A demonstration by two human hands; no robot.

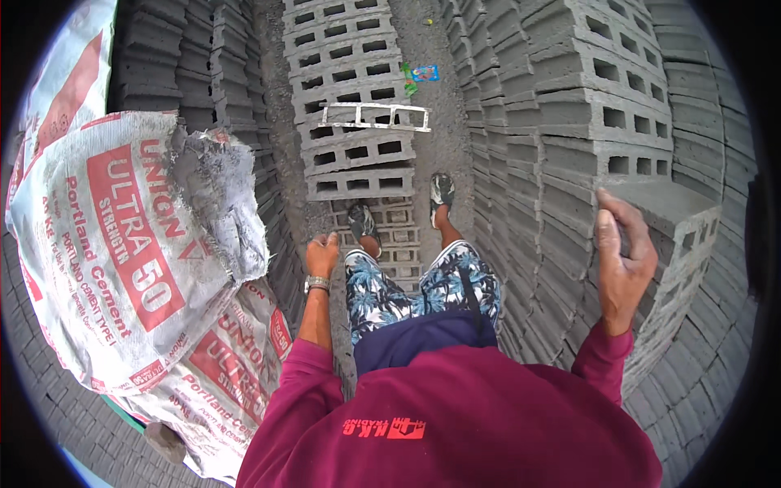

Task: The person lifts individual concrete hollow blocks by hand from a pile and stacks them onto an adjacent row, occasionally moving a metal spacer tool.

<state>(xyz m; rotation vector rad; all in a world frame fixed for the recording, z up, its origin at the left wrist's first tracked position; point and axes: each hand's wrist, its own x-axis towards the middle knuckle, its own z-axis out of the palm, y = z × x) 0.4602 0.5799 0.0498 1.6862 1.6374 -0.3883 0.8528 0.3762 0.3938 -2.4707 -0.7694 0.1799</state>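
Note:
My left hand (322,255), with a watch on its wrist, hangs curled into a fist near the torn open sack. Nothing shows between its fingers. On the other side, my right hand (626,256) is by the corner of a tall stack of hollow concrete blocks (598,138). Its fingers are bent, with thumb and forefinger apart, and whether they touch the stack I cannot tell. Ahead of my feet runs a row of hollow blocks (358,156) lying close together. Across that row lies a thin whitish frame (394,116) with three openings.
Printed cement sacks stand at my left, one torn open (163,195) with grey powder on its rim, another sack (236,390) below. More stacked blocks (154,57) rise behind them. Bright wrappers (425,73) lie on the gritty ground, and blocks wall in the narrow aisle.

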